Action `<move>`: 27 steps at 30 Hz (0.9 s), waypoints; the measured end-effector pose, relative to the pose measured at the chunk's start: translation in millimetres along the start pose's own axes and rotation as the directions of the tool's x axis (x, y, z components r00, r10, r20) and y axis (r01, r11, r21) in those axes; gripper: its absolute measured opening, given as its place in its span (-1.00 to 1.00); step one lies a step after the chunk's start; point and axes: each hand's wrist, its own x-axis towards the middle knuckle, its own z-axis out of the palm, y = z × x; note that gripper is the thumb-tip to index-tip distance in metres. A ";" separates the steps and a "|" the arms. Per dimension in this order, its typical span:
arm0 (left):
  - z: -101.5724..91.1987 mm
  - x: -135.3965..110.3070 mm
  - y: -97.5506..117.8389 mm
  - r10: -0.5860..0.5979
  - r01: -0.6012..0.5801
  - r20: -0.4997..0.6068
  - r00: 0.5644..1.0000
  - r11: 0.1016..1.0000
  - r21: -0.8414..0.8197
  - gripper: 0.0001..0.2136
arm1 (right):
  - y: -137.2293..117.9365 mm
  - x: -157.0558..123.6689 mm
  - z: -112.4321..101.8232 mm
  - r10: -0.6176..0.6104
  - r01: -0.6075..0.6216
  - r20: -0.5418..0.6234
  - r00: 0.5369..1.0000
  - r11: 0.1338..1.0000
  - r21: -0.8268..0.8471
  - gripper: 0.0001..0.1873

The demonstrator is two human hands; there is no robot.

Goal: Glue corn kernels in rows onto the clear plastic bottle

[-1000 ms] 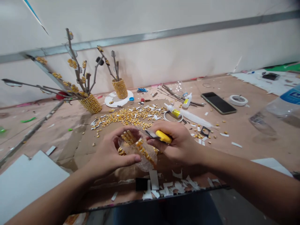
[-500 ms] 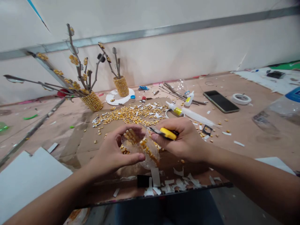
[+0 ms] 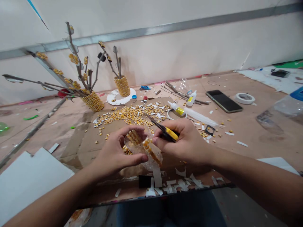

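My left hand [image 3: 115, 153] grips a clear plastic cup [image 3: 144, 151] lying on its side, with rows of corn kernels stuck to its wall. My right hand [image 3: 187, 142] is closed round a yellow-handled utility knife [image 3: 165, 130] and touches the cup's right side; the blade points up and to the left. A pile of loose corn kernels [image 3: 132, 115] is spread on the cardboard just beyond both hands. White paper scraps [image 3: 175, 186] lie near the table's front edge below the cup.
Two kernel-covered pots with twig branches [image 3: 93, 101] [image 3: 122, 85] stand at the back left. Glue bottles [image 3: 177, 109], a phone [image 3: 223, 101], a tape roll [image 3: 245, 98] and a plastic bottle [image 3: 281, 113] lie to the right. A white sheet [image 3: 28, 179] lies at the front left.
The knife has tilted so its blade now points up and left instead of lying across the cup's mouth. Both hands keep their hold on the cup and knife.
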 end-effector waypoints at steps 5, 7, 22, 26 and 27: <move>0.1 -0.2 -0.9 -0.008 0.008 0.007 1.000 1.000 0.000 -0.38 | -2.7 -2.5 1.5 -0.058 0.057 -0.009 0.998 0.995 -0.083 -0.79; 0.4 0.0 1.8 0.012 -0.012 0.000 1.000 1.000 0.020 -0.39 | -3.5 -3.2 2.4 -0.104 0.102 -0.016 0.994 0.988 -0.112 -0.77; -0.3 -1.5 6.6 0.029 -0.029 -0.001 1.000 0.998 0.052 -0.36 | -3.7 -4.1 4.7 -0.196 0.191 -0.028 0.980 0.975 -0.116 -0.74; -0.4 -1.7 7.8 0.024 -0.024 0.002 1.000 0.998 0.051 -0.35 | -2.6 -4.1 3.4 -0.185 0.184 0.005 0.983 0.979 -0.091 -0.73; -0.3 -1.7 8.1 0.022 -0.022 0.001 1.000 0.999 0.049 -0.35 | -2.6 -4.3 2.8 -0.183 0.183 0.011 0.983 0.979 -0.091 -0.72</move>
